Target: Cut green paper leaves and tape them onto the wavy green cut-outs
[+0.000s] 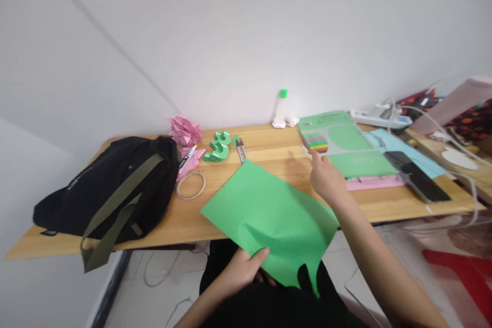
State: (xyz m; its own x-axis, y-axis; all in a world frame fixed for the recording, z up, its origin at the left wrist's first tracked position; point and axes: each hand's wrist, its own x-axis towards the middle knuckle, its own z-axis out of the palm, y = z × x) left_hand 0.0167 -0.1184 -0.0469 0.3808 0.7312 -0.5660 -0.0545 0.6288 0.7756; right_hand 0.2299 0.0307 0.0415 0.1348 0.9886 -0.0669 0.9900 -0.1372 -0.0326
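Note:
My left hand [244, 266] pinches the near edge of a large green paper sheet [269, 215] that hangs off the front of the wooden table [192, 215], thumb on top. My right hand [325, 177] reaches forward over the table, index finger stretched toward a pack of coloured paper [326, 133] with a rainbow strip; nothing is in it. Small thread snips [241, 149] lie just beyond the sheet's far corner.
A black bag [115, 189] with olive straps fills the table's left end. Near it lie a tape ring [190, 185], crumpled pink paper [185, 130], a marker [187, 159] and a green paper figure [219, 146]. A glue bottle [281, 107], a phone [417, 174] and a power strip [378, 118] lie right.

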